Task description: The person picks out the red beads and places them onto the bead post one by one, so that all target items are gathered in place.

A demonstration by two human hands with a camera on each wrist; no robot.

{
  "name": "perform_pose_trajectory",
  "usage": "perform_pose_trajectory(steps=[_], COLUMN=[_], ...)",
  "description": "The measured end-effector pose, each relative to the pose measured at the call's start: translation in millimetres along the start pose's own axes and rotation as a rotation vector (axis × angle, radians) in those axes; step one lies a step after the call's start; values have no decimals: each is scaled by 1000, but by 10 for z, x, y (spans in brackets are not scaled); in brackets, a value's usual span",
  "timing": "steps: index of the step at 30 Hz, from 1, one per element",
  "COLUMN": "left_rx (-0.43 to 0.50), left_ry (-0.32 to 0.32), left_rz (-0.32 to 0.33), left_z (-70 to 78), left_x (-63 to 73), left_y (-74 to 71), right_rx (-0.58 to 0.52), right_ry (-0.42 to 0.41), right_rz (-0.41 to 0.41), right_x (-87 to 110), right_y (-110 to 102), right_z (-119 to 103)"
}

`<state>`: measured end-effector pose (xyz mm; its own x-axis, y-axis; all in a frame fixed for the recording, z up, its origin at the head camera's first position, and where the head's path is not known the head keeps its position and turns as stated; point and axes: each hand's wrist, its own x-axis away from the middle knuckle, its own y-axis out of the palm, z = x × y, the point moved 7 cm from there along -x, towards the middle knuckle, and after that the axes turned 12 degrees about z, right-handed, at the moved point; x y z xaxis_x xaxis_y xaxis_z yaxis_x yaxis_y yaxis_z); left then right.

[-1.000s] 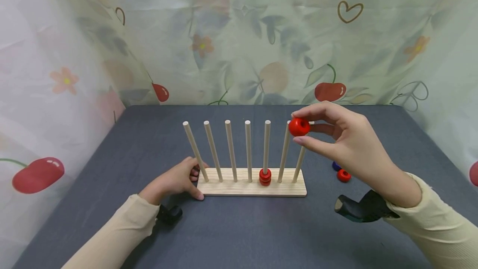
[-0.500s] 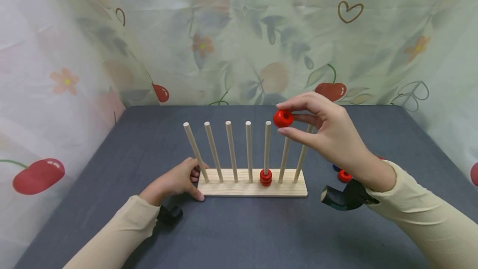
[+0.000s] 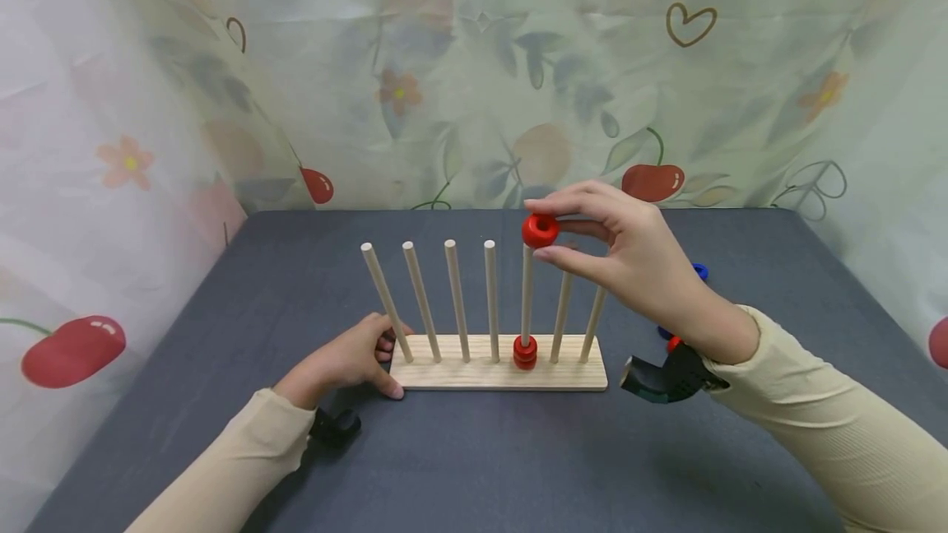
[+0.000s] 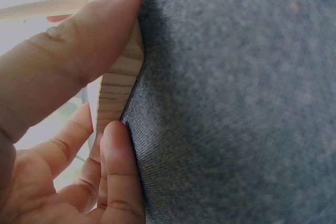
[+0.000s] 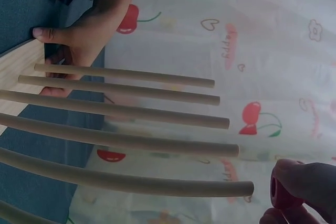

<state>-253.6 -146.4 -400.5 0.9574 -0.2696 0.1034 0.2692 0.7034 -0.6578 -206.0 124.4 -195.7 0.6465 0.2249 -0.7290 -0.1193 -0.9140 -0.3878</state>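
Note:
In the head view a wooden peg stand [image 3: 452,377] with several upright dowels stands on the dark table. My left hand [image 3: 351,359] grips its left end; the left wrist view shows the thumb [image 4: 73,51] on one side and fingers on the other side of the wooden end [image 4: 118,90]. My right hand [image 3: 629,249] pinches a red ring [image 3: 539,230] between thumb and fingers, at the top of the third dowel from the right. In the right wrist view that ring [image 5: 281,195] is just past the dowel's tip [image 5: 247,188]. Red rings [image 3: 525,354] are stacked at this dowel's base.
Right of the stand, partly hidden behind the right forearm, lie a blue ring [image 3: 699,271], a dark blue ring [image 3: 663,333] and a red ring [image 3: 673,344]. A patterned cloth [image 3: 481,105] hangs behind and beside the table [image 3: 504,459].
My right hand has moved left with the red ring, from near the rightmost dowels to the top of the third from the right. The left hand has stayed on the stand.

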Motion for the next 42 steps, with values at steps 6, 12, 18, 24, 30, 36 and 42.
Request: perform_pose_trajectory(steps=[6,12,18,24,30,36,42], left_rx=[5,10,2,-8,-7,-17,-17], left_ry=[-1,1,-1,4,2,23,19], left_rz=[-4,-15,-7,-3,-5,-24,-22], left_z=[1,-7,1,12,9,8,1], left_x=[6,13,21,19,8,-13,-17], left_y=[3,10,-3,-6,-2,8,11], right_rx=[69,133,164,218,262,286,280], right_ry=[6,-6,3,18,7,-7,2], right_rz=[-50,-95,-130,-156,-173,-178,-199], right_x=[-2,-14,-30,-44,-56,-66,-60], right_y=[34,61,84,98,106,110,114], right_z=[13,15,20,33,33,30,31])
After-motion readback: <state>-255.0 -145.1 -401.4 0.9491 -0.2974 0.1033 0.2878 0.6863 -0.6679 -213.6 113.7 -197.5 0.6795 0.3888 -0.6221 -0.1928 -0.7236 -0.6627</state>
